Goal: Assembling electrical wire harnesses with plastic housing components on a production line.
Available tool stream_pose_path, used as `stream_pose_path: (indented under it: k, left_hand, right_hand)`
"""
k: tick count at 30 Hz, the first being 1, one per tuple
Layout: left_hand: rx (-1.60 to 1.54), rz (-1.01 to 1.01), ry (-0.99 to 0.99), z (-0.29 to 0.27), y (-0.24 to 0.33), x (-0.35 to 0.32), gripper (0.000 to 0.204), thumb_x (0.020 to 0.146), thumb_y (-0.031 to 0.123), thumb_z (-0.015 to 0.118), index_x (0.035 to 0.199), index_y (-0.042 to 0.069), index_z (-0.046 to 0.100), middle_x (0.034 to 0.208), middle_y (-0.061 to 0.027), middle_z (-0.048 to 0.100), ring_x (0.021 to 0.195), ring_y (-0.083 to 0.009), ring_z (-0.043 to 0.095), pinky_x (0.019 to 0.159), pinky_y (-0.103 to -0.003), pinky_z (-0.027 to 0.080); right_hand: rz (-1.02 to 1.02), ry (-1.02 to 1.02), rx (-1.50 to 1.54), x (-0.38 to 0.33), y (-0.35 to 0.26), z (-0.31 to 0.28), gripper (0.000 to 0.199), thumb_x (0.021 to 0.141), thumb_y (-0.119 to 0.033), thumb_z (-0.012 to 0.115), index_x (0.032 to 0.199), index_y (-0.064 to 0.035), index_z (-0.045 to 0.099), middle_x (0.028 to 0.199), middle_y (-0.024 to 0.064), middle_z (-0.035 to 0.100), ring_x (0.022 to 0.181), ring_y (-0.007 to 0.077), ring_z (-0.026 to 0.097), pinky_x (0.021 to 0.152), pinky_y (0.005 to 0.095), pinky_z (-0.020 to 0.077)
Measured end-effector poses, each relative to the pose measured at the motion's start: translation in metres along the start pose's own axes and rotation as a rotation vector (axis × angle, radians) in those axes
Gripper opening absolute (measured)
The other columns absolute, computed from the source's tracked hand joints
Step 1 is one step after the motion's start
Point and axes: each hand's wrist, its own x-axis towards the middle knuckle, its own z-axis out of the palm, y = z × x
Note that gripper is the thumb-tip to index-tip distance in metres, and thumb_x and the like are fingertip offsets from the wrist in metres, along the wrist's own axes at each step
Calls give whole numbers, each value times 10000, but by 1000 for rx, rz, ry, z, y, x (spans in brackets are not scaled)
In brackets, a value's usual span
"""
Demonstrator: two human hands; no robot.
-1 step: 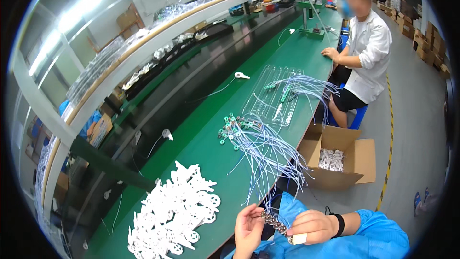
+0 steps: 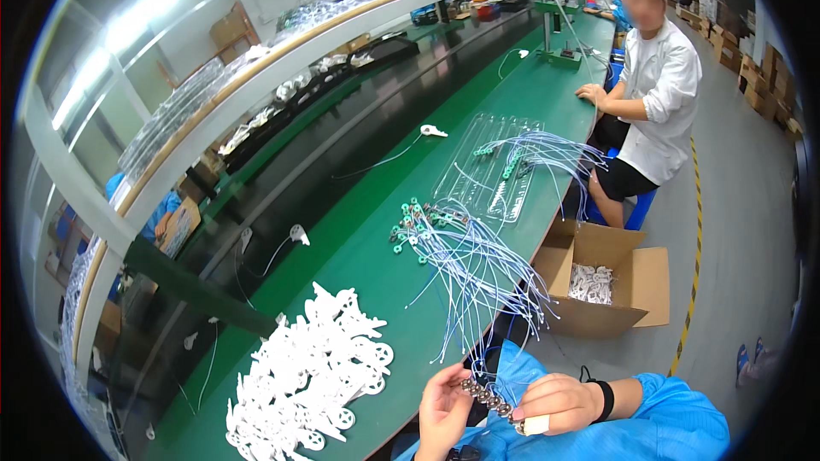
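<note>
Since basically nothing has shifted from the frame just before, I'd say the two hands are at the same point with one string of metallic discs (image 2: 489,398): the right hand (image 2: 559,403) is pinched around the lower end, while the left hand (image 2: 444,414) curls at the upper end, and I honestly can't tell if it's gripping or just touching. The discs hang between the hands, in front of the blue smock (image 2: 658,417); there's a handful, but they overlap too much for an exact count. Off left on the green bench (image 2: 389,376) is one heap of white plastic parts (image 2: 307,376), way too tangled to count. Further up, one big bundle of pale blue wires (image 2: 483,265), with one open carton (image 2: 651,292) beside the bench holding loads more white pieces (image 2: 591,283). Then one smaller wire bundle (image 2: 551,150), partly over clear plastic packaging (image 2: 465,158). One co-worker in white (image 2: 662,102) sits past that, visible hand resting on the bench same as before.
</note>
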Motion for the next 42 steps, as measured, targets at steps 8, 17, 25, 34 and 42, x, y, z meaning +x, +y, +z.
stream_pose_path:
  k: [8,17,25,34,42]
  left_hand:
    - [-350,-111,318,9,22,-18,294,944,112,503,1221,32,447,1046,-73,563,886,-153,569,809,-273,479]
    - [-127,-313,-20,-8,34,-21,268,941,91,505,1199,19,494,926,-23,599,769,-55,545,647,-176,444]
    - [224,-368,-244,-23,54,-27,283,900,41,566,1178,1,531,953,-6,581,821,-56,534,703,-187,443]
    - [40,-177,84,-55,29,-40,237,869,36,607,1095,-23,566,1102,-91,557,904,-133,551,756,-226,450]
    - [-371,57,457,-23,-5,-34,235,892,23,565,1122,-29,562,1087,-91,559,933,-151,559,804,-236,448]
  right_hand:
    - [39,-4,-61,-6,18,20,146,831,-59,616,969,-10,611,1093,170,614,878,287,604,698,361,500]
    - [56,-344,105,3,11,41,266,822,-119,640,1080,-65,606,1181,109,580,998,241,556,810,369,430]
    - [682,-558,281,16,65,15,236,873,-235,633,1015,-49,601,974,70,587,939,198,529,843,308,410]
    - [1243,-152,940,-14,67,48,210,917,-200,596,1009,-12,583,875,-30,580,805,46,520,719,220,445]
    - [1375,19,957,-16,50,75,196,914,-202,598,1025,-42,574,833,-27,571,708,33,501,609,187,419]
